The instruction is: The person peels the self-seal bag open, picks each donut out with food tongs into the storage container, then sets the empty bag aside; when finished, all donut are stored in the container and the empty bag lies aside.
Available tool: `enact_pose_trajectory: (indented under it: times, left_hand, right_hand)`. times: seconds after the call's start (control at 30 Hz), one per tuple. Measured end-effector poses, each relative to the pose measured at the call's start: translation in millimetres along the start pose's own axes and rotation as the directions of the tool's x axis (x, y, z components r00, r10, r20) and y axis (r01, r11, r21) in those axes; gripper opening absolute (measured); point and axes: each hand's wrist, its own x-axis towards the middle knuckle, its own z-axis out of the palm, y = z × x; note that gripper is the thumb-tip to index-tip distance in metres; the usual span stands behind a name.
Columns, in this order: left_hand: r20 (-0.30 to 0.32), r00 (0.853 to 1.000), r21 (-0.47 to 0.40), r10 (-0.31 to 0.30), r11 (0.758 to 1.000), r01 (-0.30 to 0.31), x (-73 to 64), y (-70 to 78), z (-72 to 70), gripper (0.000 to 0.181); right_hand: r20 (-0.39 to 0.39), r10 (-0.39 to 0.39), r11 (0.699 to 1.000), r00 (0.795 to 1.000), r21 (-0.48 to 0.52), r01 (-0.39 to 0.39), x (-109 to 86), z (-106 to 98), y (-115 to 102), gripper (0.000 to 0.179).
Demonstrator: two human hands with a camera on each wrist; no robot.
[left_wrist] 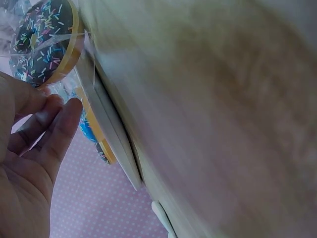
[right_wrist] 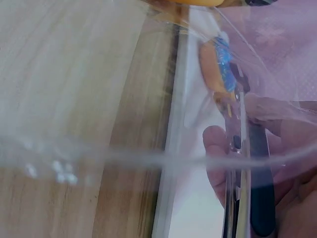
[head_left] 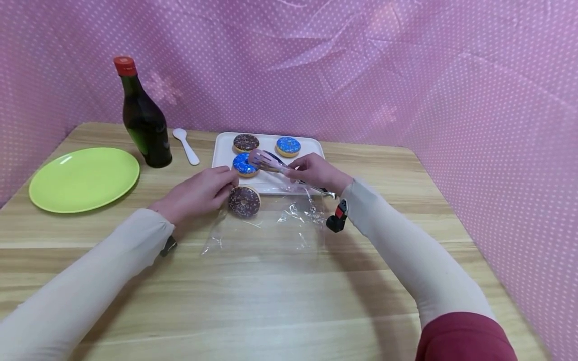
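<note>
My left hand (head_left: 200, 193) pinches the edge of a clear plastic bag (head_left: 289, 235) between thumb and fingers. A chocolate doughnut (head_left: 244, 201) with sprinkles lies in the bag's near-left part, beside those fingertips; the left wrist view shows clear film across this doughnut (left_wrist: 42, 42). In my right hand (head_left: 320, 173) is a pair of tongs (head_left: 266, 161) with pale pink heads, gripped over the white tray (head_left: 222, 153). The tong heads are close to a blue doughnut (head_left: 244, 165); whether they touch it cannot be told. Clear film crosses the right wrist view in front of the tongs (right_wrist: 242, 144).
Another chocolate doughnut (head_left: 246, 143) and a light blue one (head_left: 288, 146) sit at the tray's back. Left of the tray are a white spoon (head_left: 186, 146), a dark bottle (head_left: 145, 120) with a red cap, and a green plate (head_left: 86, 179). Pink dotted cloth (head_left: 289, 75) hangs behind the table.
</note>
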Motion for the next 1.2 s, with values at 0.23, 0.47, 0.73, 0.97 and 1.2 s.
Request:
enact_pose_trajectory:
  times: [0.23,0.47,0.73,0.97,1.2]
  left_hand:
    - [-0.002,1.000,0.001,-0.003,1.000,0.003,0.2,0.1,-0.2,0.009]
    - [-0.009,1.000,0.002,0.008,1.000,-0.008,-0.2,0.6,-0.1,0.009]
    - [-0.021,0.999,0.001,0.027,1.000,-0.027,-0.2,-1.8,2.0,0.008]
    - [-0.025,0.999,-0.007,0.029,1.000,-0.029,-0.6,-1.6,2.3,0.009]
    - [-0.027,0.999,0.002,0.026,1.000,-0.026,-2.1,-3.1,0.8,0.009]
  right_hand:
    - [-0.012,-0.050,0.997,0.999,0.054,0.050,-7.4,-12,8,0.036]
    - [-0.026,-0.068,0.990,0.997,0.120,0.071,-30.5,-34,20,0.041]
    - [-0.025,-0.083,0.996,0.996,0.032,0.083,-69.4,-58,41,0.044]
    - [-0.008,-0.065,0.998,0.998,0.011,0.065,-112.4,-73,60,0.040]
    - [0.043,-0.097,0.994,0.994,0.060,0.094,-146.8,-81,74,0.035]
